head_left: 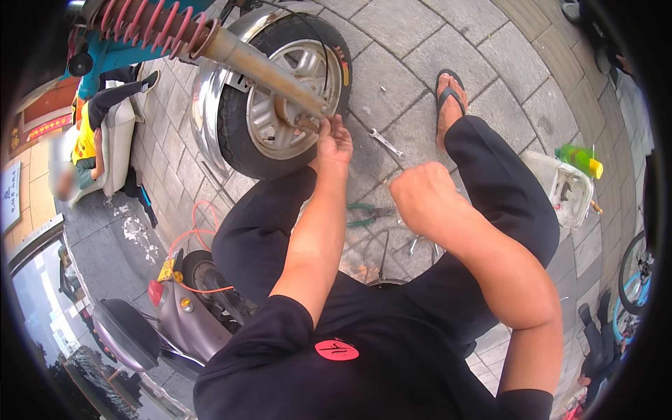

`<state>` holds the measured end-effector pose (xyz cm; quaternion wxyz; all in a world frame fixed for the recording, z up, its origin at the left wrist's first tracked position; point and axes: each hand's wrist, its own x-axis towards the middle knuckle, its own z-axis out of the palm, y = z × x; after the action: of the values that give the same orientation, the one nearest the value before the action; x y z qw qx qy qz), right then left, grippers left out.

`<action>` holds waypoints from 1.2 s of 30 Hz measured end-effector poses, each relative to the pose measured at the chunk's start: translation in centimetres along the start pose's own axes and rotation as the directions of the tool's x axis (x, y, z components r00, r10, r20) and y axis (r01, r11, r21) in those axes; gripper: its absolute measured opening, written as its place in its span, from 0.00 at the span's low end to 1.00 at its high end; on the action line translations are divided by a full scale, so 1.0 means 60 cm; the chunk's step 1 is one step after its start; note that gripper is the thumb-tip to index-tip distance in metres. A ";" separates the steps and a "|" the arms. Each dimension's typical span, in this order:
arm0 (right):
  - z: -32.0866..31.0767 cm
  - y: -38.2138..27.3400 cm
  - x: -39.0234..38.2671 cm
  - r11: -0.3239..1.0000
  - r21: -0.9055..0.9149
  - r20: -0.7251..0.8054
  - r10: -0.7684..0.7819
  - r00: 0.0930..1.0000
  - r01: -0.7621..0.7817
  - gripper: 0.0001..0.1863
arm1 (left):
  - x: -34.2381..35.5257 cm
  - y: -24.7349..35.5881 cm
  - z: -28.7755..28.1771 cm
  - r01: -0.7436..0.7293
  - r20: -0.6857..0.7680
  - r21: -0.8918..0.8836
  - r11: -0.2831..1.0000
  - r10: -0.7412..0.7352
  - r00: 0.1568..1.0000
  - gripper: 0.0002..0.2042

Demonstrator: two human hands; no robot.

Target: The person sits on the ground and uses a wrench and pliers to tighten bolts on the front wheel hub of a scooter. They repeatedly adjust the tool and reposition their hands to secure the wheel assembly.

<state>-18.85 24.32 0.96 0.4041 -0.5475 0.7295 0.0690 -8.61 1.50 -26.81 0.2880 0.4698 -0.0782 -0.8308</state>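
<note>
My left hand (334,143) is at the wheel's hub, its fingertips pinched round the rusty axle end (306,124) beside the lower tip of the fork leg (273,77). This leg carries a red coil spring (140,26) at its upper part. Behind it stands the wheel (297,63), with a black tyre and silver spokes, under a chrome mudguard (208,112). My right hand (425,199) is closed in a fist above the paving, knuckles up; what it may hold is hidden. An open-ended wrench (386,143) lies on the paving between the hands and my foot.
Green-handled pliers (365,215) and a dark cable (383,255) lie between my legs. To the right are a white plastic container (556,185) and a green bottle (577,159). A parked scooter (189,325) and an orange hose (183,241) are at left. A person sits at far left.
</note>
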 end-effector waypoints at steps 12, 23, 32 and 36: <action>0.016 -0.011 0.025 0.999 -0.030 -0.081 0.022 0.996 -0.025 0.07 | -0.041 -0.018 0.027 -0.107 -0.188 -0.035 0.994 0.099 0.977 0.07; 0.037 -0.020 0.037 0.999 -0.030 -0.226 -0.036 0.974 0.030 0.07 | -0.057 0.021 -0.028 -0.083 0.067 0.095 0.992 0.077 0.995 0.20; 0.019 -0.031 0.056 0.998 -0.059 -0.142 0.010 0.990 -0.018 0.07 | -0.059 0.020 -0.033 0.012 0.057 0.075 0.997 -0.016 0.998 0.14; 0.015 -0.031 0.061 0.995 -0.086 -0.142 0.033 0.989 -0.046 0.08 | -0.044 0.020 -0.044 0.059 0.084 0.049 0.997 -0.063 0.995 0.11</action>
<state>-17.05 21.39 -1.42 0.3256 -0.5541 0.7629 0.0709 -4.91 2.34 -25.84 0.2480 0.4427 -0.0954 -0.8564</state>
